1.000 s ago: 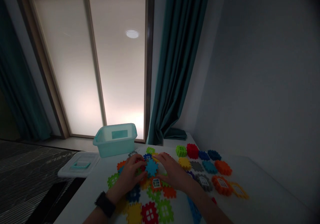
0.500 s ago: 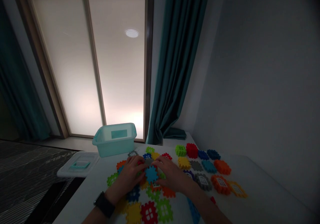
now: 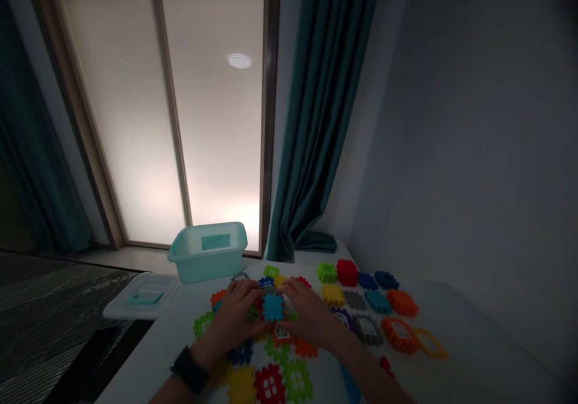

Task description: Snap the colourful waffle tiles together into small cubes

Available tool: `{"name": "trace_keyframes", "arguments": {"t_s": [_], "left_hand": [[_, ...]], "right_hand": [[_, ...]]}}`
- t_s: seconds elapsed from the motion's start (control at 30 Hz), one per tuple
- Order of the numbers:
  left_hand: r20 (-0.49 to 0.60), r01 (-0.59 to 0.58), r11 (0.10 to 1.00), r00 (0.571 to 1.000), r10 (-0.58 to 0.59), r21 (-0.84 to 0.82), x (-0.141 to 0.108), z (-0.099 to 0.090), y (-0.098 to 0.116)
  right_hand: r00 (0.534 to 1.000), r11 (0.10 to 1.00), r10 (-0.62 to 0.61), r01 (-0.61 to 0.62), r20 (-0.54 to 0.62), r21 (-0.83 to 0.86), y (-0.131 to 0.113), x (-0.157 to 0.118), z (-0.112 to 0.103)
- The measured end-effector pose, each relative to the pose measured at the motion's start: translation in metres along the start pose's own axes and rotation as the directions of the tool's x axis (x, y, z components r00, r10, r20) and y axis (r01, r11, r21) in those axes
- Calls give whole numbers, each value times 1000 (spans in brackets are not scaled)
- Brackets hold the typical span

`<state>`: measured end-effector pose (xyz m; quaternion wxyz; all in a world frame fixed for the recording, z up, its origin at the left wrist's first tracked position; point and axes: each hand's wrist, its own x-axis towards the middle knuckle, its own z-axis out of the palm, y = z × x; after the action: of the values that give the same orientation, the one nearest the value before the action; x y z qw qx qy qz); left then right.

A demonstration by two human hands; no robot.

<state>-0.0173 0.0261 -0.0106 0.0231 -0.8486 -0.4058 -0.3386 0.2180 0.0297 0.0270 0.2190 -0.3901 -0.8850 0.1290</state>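
A light blue toothed square tile (image 3: 273, 307) is held between my two hands over a spread of coloured toothed tiles on the white table (image 3: 149, 356). My left hand (image 3: 237, 313), with a dark watch on the wrist, has its thumb and fingers at the tile's left side. On the right side, the fingers of my right hand (image 3: 307, 310) touch the same tile. Just below it lies an orange tile with a white window insert (image 3: 282, 334). Nearer the front edge are a yellow tile (image 3: 242, 385), a red window tile (image 3: 270, 383) and a green window tile (image 3: 297, 380).
Stacks of sorted tiles, including a red stack (image 3: 347, 273) and an orange stack (image 3: 400, 334), stand on the right. A teal bin (image 3: 210, 265) sits at the back left, beside its translucent lid (image 3: 167, 283). A curtain (image 3: 311, 151) hangs behind the table.
The light blue tile has moved slightly up and now looks squarer to the camera. My fingers have shifted around its edges, the left thumb moving lower.
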Motion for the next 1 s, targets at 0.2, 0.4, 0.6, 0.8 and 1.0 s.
{"name": "trace_keyframes", "arguments": {"t_s": [0.2, 0.4, 0.6, 0.8, 1.0], "left_hand": [[12, -16, 1000, 1000, 15, 9, 1, -4, 2], [-2, 3, 1000, 1000, -3, -11, 1, -3, 1], [-16, -28, 1000, 999, 29, 13, 1, 0, -1], [-6, -59, 995, 998, 60, 84, 1, 0, -11], [52, -92, 992, 995, 87, 90, 0, -2, -10]], "right_hand": [[1000, 1000, -20, 20, 20, 3, 1, -1, -5], [1000, 1000, 7, -8, -27, -21, -1, 0, -4], [997, 997, 45, -49, -57, -64, 2, 1, 4], [1000, 998, 11, -12, -9, -60, 4, 0, 0], [998, 999, -44, 45, 48, -15, 4, -1, 3]]}}
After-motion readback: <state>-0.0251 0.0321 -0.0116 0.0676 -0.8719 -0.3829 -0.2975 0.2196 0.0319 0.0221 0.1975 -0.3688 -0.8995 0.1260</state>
